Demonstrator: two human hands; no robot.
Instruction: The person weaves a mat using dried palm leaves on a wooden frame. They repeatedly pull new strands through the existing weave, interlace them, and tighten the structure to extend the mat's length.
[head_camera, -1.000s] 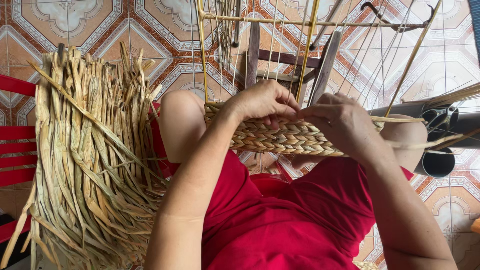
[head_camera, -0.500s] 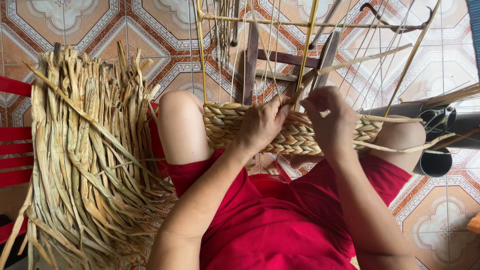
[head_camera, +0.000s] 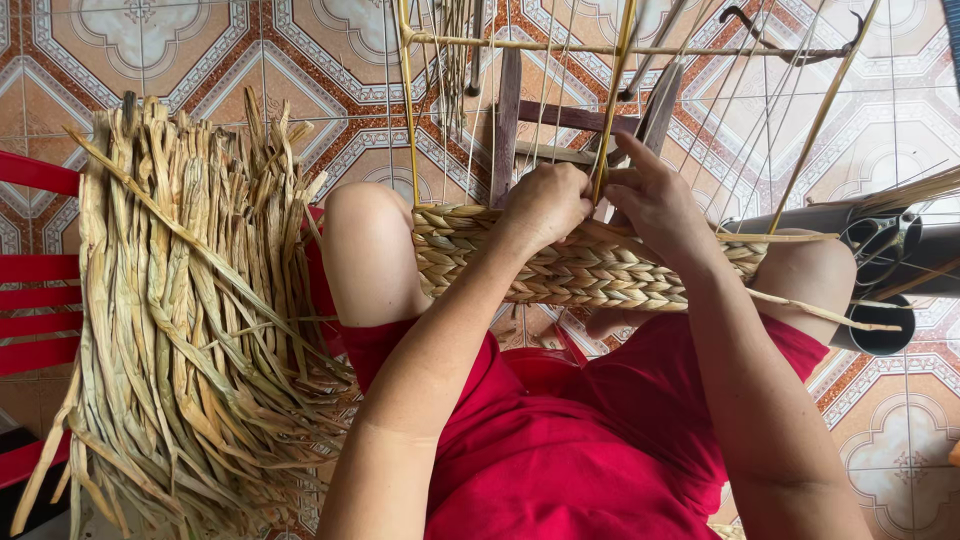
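- Left hand (head_camera: 545, 205) curled tight on a yellow stick (head_camera: 610, 120).
- Right hand (head_camera: 660, 205) just beside, fingers partly open.
- Woven band (head_camera: 590, 270) lying sideways under both hands.

Woven band (head_camera: 590, 270) across knees — straw bundle (head_camera: 190, 320) left

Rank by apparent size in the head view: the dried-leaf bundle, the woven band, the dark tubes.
1. dried-leaf bundle, largest.
2. woven band under both hands.
3. dark tubes, smallest, though cut off by the frame edge.
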